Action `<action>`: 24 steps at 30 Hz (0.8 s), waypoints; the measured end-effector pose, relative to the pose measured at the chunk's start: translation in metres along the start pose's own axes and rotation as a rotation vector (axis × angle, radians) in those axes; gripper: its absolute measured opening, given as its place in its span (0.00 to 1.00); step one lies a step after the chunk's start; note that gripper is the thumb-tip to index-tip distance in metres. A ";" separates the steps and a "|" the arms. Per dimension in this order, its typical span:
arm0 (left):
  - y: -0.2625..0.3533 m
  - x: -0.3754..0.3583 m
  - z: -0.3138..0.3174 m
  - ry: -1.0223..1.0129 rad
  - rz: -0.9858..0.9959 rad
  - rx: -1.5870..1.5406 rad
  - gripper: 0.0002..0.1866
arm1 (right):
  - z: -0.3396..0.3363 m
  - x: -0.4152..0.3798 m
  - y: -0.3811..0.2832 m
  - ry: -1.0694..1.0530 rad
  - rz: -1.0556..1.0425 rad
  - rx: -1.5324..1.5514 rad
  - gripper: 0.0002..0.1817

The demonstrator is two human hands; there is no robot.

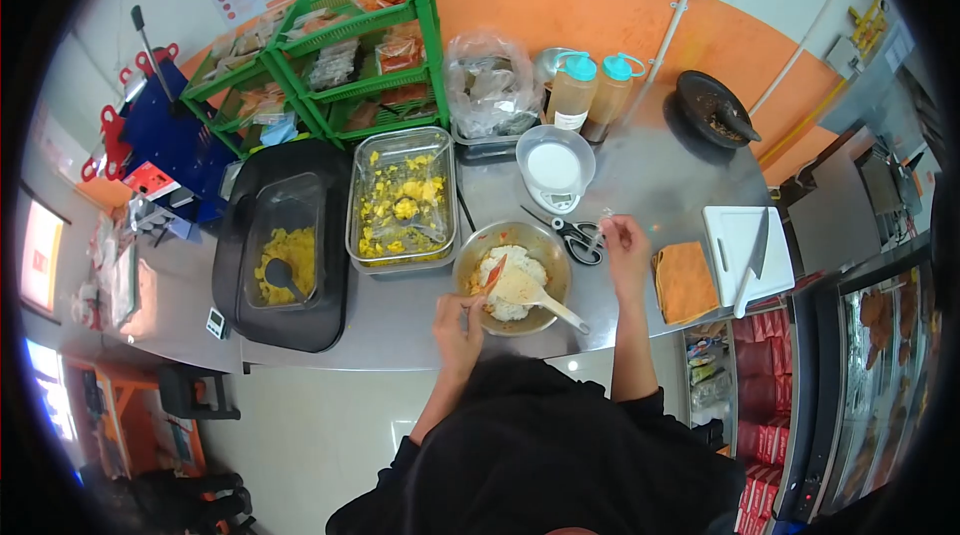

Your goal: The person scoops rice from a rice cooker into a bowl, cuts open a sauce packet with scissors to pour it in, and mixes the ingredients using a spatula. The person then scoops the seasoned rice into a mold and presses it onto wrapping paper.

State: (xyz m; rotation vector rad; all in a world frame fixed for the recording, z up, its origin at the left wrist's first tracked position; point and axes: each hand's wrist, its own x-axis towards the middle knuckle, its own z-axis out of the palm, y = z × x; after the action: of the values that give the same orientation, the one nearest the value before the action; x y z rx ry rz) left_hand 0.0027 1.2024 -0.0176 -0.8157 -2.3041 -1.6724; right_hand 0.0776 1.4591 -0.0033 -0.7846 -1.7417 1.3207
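My left hand (460, 330) is closed at the near-left rim of a metal bowl (562, 285). Its fingers pinch a slim orange-red packet (495, 273), tilted over the bowl. White rice (512, 312) fills the bowl, with some orange food showing at the side. A pale rice paddle (520, 287) lies across the rice, its handle over the right rim. To the right, my right hand (625, 240) is raised, fingertips pinched on what looks like a small clear plastic scrap (604, 219). Black-handled scissors (580, 240) lie just left of that hand.
A kitchen scale (555, 167) and two sauce bottles (573, 95) stand behind the bowl. Left are a glass tray of yellow food (403, 253) and a black tray (232, 280). An orange cloth (685, 282) and a cutting board with a knife (735, 235) lie right.
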 end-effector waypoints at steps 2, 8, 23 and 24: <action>0.000 0.002 0.001 0.009 -0.007 -0.026 0.04 | -0.024 0.010 0.024 -0.021 0.067 -0.112 0.06; 0.011 0.004 0.003 -0.048 -0.018 -0.098 0.03 | -0.035 0.030 0.080 -0.240 0.356 -0.082 0.05; 0.002 0.016 0.008 -0.208 -0.426 -0.580 0.03 | 0.004 -0.032 -0.027 -1.032 0.409 0.300 0.12; -0.001 0.017 0.010 -0.229 -0.480 -0.636 0.04 | 0.007 -0.036 -0.030 -1.142 0.484 0.266 0.11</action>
State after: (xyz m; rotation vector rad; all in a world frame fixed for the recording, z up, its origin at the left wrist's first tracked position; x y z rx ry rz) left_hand -0.0102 1.2167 -0.0140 -0.5916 -2.2394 -2.7362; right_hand 0.0889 1.4174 0.0167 -0.2649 -2.1608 2.6028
